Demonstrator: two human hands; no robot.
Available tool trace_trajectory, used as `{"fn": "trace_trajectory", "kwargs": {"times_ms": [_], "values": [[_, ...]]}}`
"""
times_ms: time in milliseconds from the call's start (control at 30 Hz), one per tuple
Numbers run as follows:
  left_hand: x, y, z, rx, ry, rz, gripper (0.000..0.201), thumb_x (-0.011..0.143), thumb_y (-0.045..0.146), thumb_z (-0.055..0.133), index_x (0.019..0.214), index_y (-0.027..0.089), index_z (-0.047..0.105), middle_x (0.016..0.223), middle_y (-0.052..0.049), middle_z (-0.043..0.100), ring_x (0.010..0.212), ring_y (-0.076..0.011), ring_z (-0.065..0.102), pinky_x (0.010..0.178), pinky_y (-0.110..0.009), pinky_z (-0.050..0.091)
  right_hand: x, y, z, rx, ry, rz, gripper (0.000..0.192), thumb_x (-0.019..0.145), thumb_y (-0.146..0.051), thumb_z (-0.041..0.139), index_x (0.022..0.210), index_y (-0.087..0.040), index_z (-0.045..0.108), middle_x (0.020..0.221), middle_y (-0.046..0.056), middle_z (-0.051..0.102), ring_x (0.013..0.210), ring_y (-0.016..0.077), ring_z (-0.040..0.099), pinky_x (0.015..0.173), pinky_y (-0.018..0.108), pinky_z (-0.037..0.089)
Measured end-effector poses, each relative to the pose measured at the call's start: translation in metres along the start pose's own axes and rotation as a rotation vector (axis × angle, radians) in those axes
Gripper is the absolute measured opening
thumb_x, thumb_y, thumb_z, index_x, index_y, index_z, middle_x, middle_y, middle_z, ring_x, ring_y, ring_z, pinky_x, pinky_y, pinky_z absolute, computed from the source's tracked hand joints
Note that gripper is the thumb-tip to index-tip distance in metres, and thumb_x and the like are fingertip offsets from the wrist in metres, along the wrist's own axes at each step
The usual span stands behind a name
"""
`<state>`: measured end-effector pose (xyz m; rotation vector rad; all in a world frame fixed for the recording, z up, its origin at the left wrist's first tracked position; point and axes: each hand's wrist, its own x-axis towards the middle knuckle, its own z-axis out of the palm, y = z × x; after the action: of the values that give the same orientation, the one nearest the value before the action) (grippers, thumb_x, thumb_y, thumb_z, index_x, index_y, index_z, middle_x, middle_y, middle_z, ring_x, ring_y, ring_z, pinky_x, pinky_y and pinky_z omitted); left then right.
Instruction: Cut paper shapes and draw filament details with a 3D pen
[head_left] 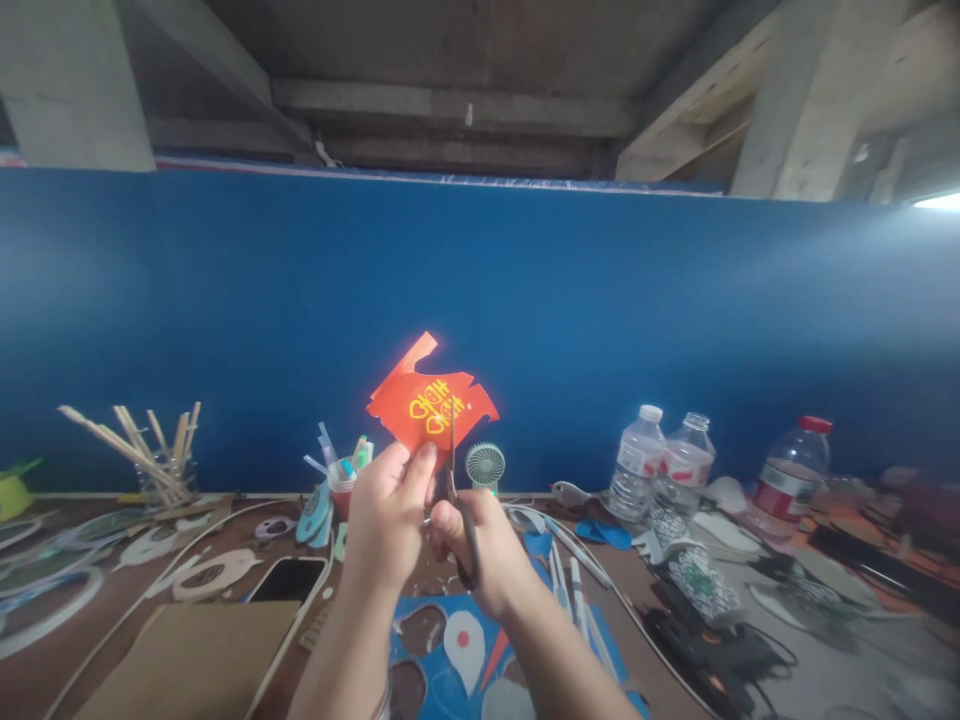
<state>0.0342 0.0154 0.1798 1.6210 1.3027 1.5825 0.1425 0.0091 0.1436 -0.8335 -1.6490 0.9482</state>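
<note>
1. I am holding a red paper cutout (429,405) up in front of me with my left hand (386,525); my fingers (421,470) are pinching its lower edge, thumb pressed against the paper.
2. My right hand (480,555) is gripping a pair of scissors (459,500), fingers curled snugly through the dark handles, the blades pointing up into the paper just beside my left thumb.
3. The paper is showing yellow printed markings on its face and is standing above both hands, its jagged edges spreading out to either side.
4. Just behind my right hand, a small green fan (485,466) is standing on the counter (225,640).
5. Behind my left hand, a cup of pens (341,478) is sitting close by, and farther off to the left a jar of wooden sticks (161,455) is leaning outward.
6. Below my left wrist, a phone (289,579) is lying flat beside a brown cardboard sheet (195,660).
7. Under my forearms, a blue sheet with cut-out shapes (457,650) is lying on the counter.
8. Well to the right of my right hand, three plastic bottles (636,462) are standing in a loose row.
</note>
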Motion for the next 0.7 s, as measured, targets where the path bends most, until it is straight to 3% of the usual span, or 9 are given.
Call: {"fn": "trace_trajectory", "kwargs": {"times_ms": [267, 700], "values": [[-0.002, 0.005, -0.006, 0.073, 0.008, 0.028, 0.040, 0.079, 0.042, 0.050, 0.050, 0.019, 0.034, 0.043, 0.005, 0.038, 0.041, -0.0090, 0.035, 0.042, -0.021, 0.028, -0.003, -0.010, -0.006, -0.029, -0.043, 0.031, 0.055, 0.073, -0.065, 0.049, 0.053, -0.014, 0.044, 0.048, -0.003, 0.038, 0.047, 0.0073, 0.034, 0.045, 0.020, 0.025], [0.001, 0.003, -0.010, 0.116, -0.081, 0.078, 0.041, 0.081, 0.043, 0.047, 0.051, 0.019, 0.034, 0.043, 0.005, 0.038, 0.043, -0.0095, 0.035, 0.044, -0.022, 0.028, -0.007, -0.018, -0.034, -0.207, -0.133, 0.115, 0.056, 0.069, -0.069, 0.050, 0.052, -0.016, 0.041, 0.047, -0.005, 0.032, 0.046, 0.0074, 0.027, 0.041, 0.021, 0.022]]}}
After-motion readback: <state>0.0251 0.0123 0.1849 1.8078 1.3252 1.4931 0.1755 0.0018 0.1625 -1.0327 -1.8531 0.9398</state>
